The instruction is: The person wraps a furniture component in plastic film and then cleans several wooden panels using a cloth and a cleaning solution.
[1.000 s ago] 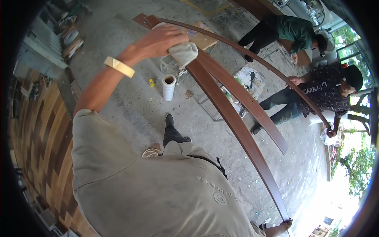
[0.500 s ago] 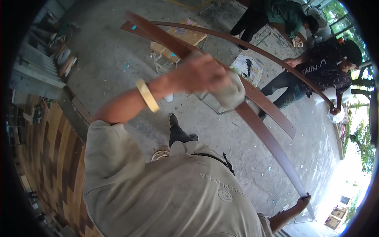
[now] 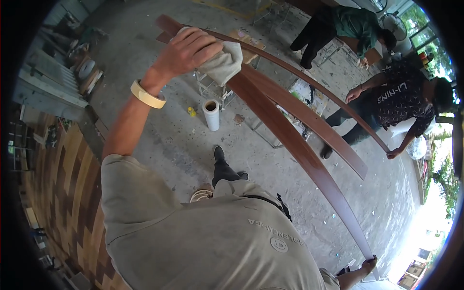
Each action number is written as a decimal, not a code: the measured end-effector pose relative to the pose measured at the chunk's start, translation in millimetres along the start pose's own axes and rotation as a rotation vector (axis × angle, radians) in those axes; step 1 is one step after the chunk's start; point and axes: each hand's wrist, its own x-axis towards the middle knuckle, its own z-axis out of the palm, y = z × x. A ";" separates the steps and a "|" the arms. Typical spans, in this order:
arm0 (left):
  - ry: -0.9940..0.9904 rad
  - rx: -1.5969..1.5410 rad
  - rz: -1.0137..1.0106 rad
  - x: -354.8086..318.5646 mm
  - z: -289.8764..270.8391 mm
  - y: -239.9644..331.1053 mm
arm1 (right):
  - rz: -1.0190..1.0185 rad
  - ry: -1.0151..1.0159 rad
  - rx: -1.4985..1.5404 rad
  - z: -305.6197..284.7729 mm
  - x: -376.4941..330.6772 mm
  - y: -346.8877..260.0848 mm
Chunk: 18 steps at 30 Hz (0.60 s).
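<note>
My left hand (image 3: pixel 189 50) presses a folded pale cloth (image 3: pixel 226 65) against a long, reddish-brown board (image 3: pixel 302 152), close to its far left end. The hand is closed over the cloth, and a cream band circles its wrist. At the lower right, my right hand (image 3: pixel 370 265) grips the opposite end of this board, which slants across the view. Beside it lies a second brown board (image 3: pixel 309 111), partly covered by the first and the cloth.
A co-worker (image 3: pixel 398 99) at the right holds another long brown strip (image 3: pixel 314 83) in both hands. Farther off, a person in green (image 3: pixel 357 29) bends over. A white roll (image 3: pixel 211 118) stands on the concrete floor near metal stands (image 3: pixel 263 130). Wood-patterned flooring (image 3: pixel 60 198) lies at left.
My left hand and the cloth have moved up and left along the board toward its far end. My right hand still grips the near end. The co-worker's strip has swung slightly lower.
</note>
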 end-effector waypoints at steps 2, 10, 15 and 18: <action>-0.006 -0.011 -0.022 -11.0 5.7 -0.2 | 0.045 0.018 0.045 0.3 5.4 1.2; -0.034 0.015 -0.031 5.1 -0.6 1.8 | 0.307 0.085 0.309 12.6 -12.8 35.0; 0.031 -0.160 -0.005 31.6 25.6 44.3 | 0.033 0.009 -0.042 12.9 -26.5 29.4; -0.071 -0.121 0.114 73.3 13.1 104.6 | 0.286 0.082 0.481 111.6 -16.9 24.6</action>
